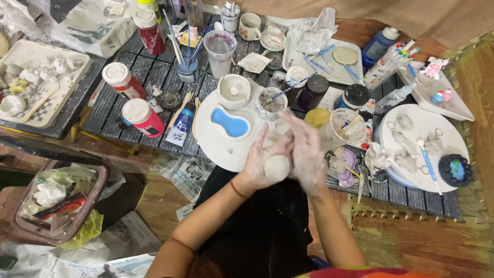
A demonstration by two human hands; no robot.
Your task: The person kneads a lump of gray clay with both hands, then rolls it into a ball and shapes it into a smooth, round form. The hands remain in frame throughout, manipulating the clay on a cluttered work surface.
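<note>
My left hand (260,157) cups a pale round lump of clay (277,168) at its lower side. My right hand (307,152), blurred and smeared with white, presses against the lump from the right. Both hands hover over the near edge of a round white board (213,139). On the board lie a blue bean-shaped piece (230,122) and a small white clay pot (234,91).
Red-labelled paint bottles (143,117) stand at left, a cup of brushes (186,69) and a cloudy water cup (220,51) behind. A white plate with clay figures (453,134) sits at right, a tray of white pieces (36,85) far left, a basket (56,203) near left.
</note>
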